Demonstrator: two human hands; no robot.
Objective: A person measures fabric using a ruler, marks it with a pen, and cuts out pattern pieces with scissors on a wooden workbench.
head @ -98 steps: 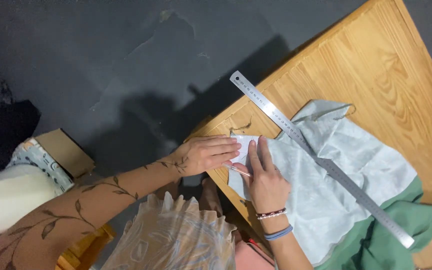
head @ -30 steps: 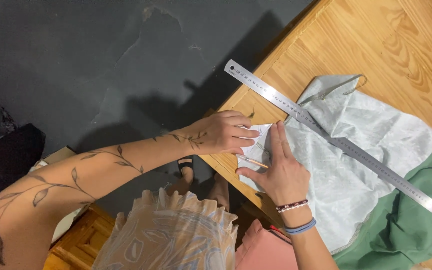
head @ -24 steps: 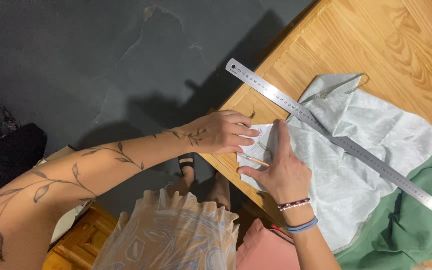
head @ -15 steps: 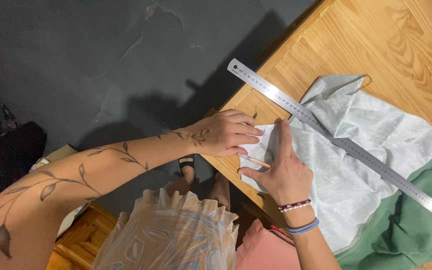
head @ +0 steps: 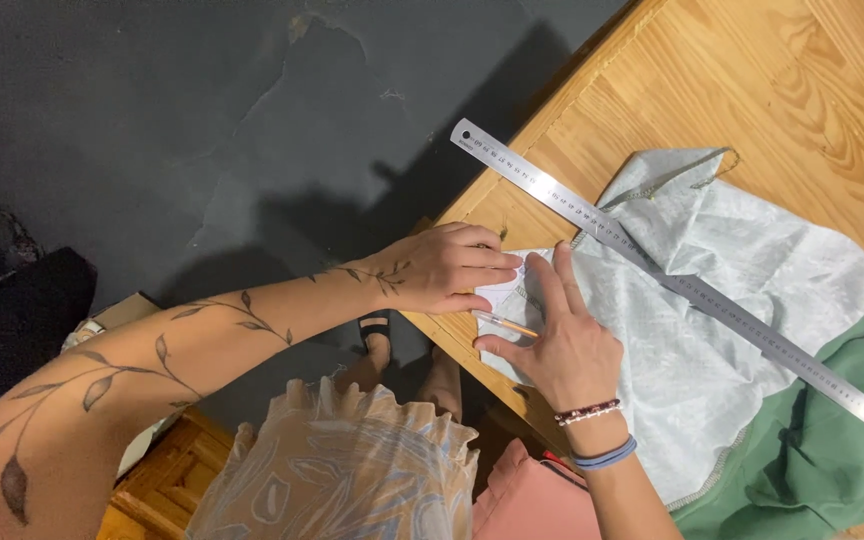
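Note:
A pale grey-green cloth [head: 732, 350] lies on a wooden table [head: 802, 90], over a darker green cloth [head: 832, 460]. A long steel ruler [head: 672, 275] lies diagonally across the pale cloth. My left hand [head: 442, 268], on a forearm tattooed with leaves, rests at the cloth's folded corner by the table edge, and its thumb and fingers seem to pinch a thin pencil-like stick [head: 508, 325]. My right hand [head: 557, 340], with bracelets at the wrist, lies flat on the cloth beside the stick, fingers spread toward the ruler.
Dark grey floor [head: 202, 130] fills the left side. A low wooden piece of furniture [head: 167, 480] and a cardboard box [head: 117, 310] stand at the lower left. My ruffled blouse [head: 342, 470] and feet [head: 382, 345] show below the table edge.
Over the last second both hands stay at the cloth's corner and barely shift. Since 3.3 s ago the view has moved a little and the ruler appears in the same place on the cloth.

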